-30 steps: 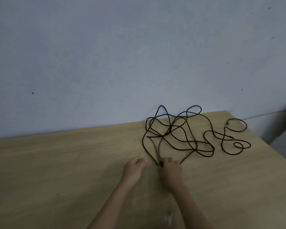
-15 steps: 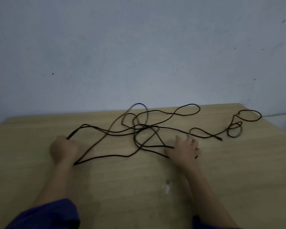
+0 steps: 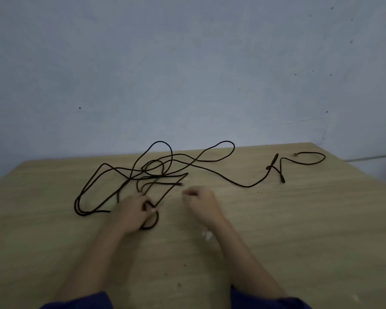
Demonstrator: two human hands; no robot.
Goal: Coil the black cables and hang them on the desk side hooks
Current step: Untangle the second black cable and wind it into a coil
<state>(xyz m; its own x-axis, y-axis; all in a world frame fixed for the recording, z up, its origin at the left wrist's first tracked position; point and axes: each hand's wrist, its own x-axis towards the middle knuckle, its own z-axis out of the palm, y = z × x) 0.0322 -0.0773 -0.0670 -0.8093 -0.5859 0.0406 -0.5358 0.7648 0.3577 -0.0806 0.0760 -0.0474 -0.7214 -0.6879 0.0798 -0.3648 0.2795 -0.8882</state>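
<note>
One long black cable (image 3: 247, 186) sprawls in loose loops across the far half of the wooden desk (image 3: 299, 230). Its tangle lies left of centre, and a single strand trails right to a small knot and a free end near the far right corner. My left hand (image 3: 134, 211) grips a small loop of the cable at the tangle's near edge. Just to its right, my right hand (image 3: 200, 202) hovers with curled fingers and nothing visible in them. A cable end (image 3: 180, 184) lies just beyond it. No desk side hooks are in view.
A pale blue wall (image 3: 187, 74) rises directly behind the desk's far edge. The desk's left corner and right edge are both in view. A small white mark (image 3: 207, 235) sits on the wood beside my right forearm.
My left hand has moved right, from the desk's left side to the middle, bringing cable with it. My right hand has come off the cable and curled. The right-hand strand has shifted.
</note>
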